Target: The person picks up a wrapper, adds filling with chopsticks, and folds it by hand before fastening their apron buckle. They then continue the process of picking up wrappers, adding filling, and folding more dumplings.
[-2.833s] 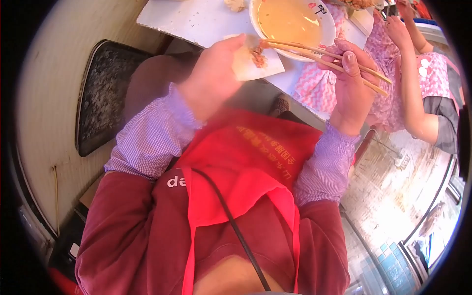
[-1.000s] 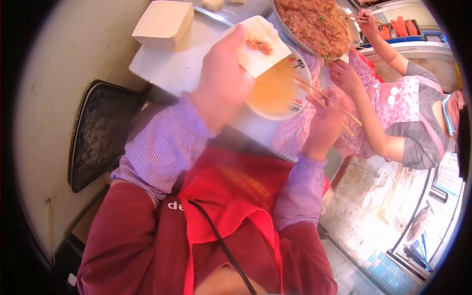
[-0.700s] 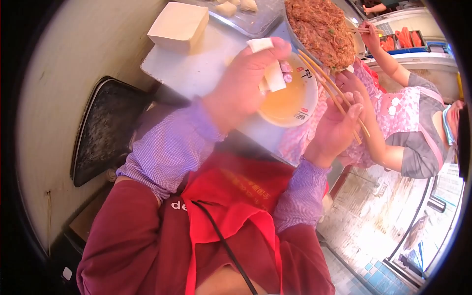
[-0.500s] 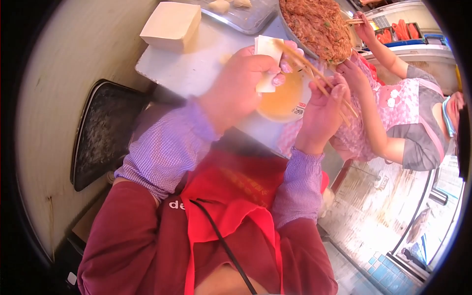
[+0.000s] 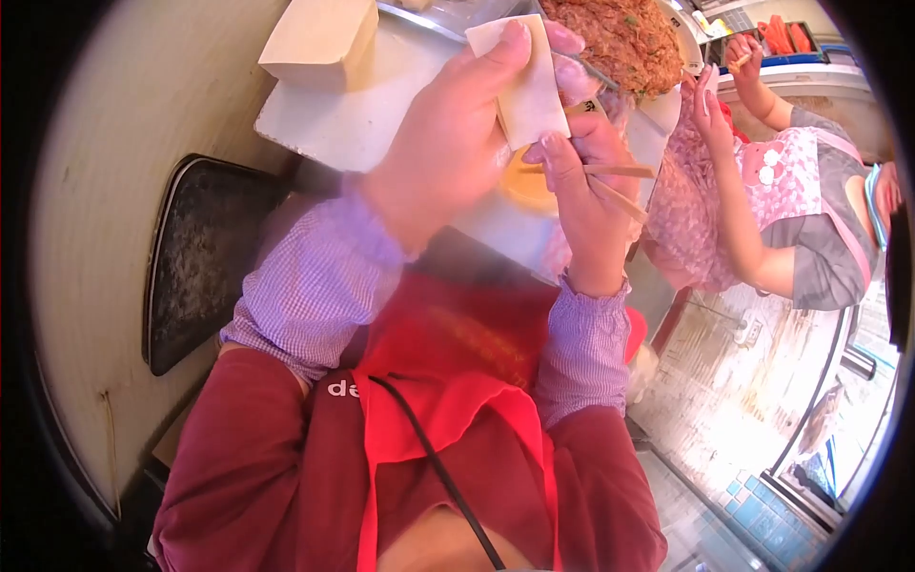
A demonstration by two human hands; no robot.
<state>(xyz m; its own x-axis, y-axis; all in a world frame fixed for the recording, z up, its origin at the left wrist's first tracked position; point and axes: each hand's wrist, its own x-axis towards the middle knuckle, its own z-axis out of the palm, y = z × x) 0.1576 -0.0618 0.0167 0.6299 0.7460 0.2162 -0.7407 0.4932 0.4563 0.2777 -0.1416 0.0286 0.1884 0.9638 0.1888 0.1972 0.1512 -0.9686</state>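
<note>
A pale, flat dough wrapper is gripped in my left hand, the thumb lying over its face and the fingers behind. My right hand pinches the wrapper's lower edge between thumb and fingers. That same hand also keeps a pair of wooden chopsticks tucked in it, their ends sticking out to the right. Below the hands, partly hidden, sits a bowl of yellow liquid. Reddish minced meat filling fills a large bowl just beyond my fingers.
A thick stack of wrappers stands on the white table at left. Behind it is a metal tray. A co-worker in a pink apron stands at right, holding a wrapper. A dark panel is by the left wall.
The wrapper has opened out and moved slightly up. My right hand came in to its lower edge, and the chopsticks swung away from it. The co-worker's hand drew back from the meat.
</note>
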